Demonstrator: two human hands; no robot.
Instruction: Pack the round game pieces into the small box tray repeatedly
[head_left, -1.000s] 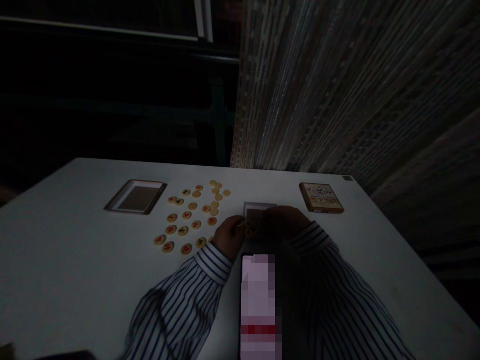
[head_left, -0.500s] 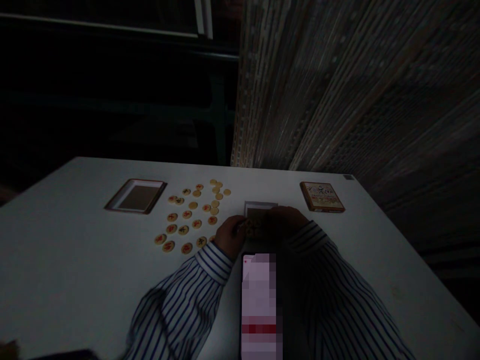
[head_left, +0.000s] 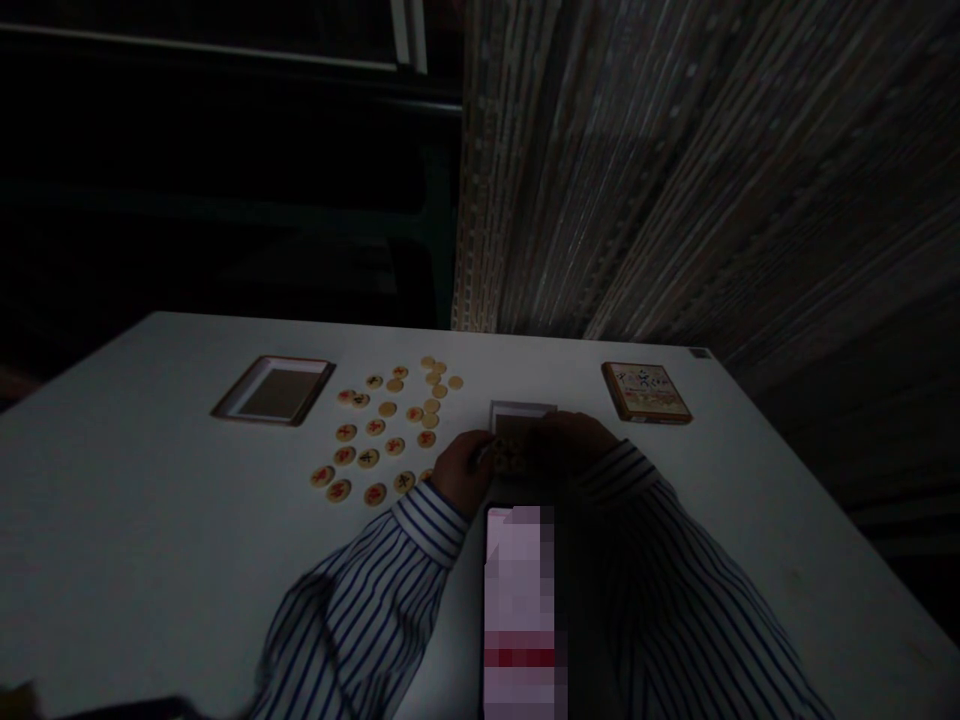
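A small open box (head_left: 523, 407) stands in the middle of the white table, with several round Chinese chess pieces (head_left: 510, 456) in its near part. My left hand (head_left: 466, 468) is closed at the box's left side, its fingers curled against the wall. Over the right side lies my right hand (head_left: 576, 440), bent inward; deep shadow hides its fingers and anything they hold. Left of my hands, many loose Chinese chess pieces (head_left: 394, 446) are spread out, some showing red or black characters and some blank side up.
An open shallow box half (head_left: 315, 397) lies at the far left of the table (head_left: 150, 520). At the far right is a printed box (head_left: 646, 391). A lit phone (head_left: 519, 600) lies between my forearms. Behind the table hangs a string curtain (head_left: 525, 200). The room is dark.
Both hands stay at the small box with hardly any movement. The view has shifted very slightly; the loose pieces lie as before.
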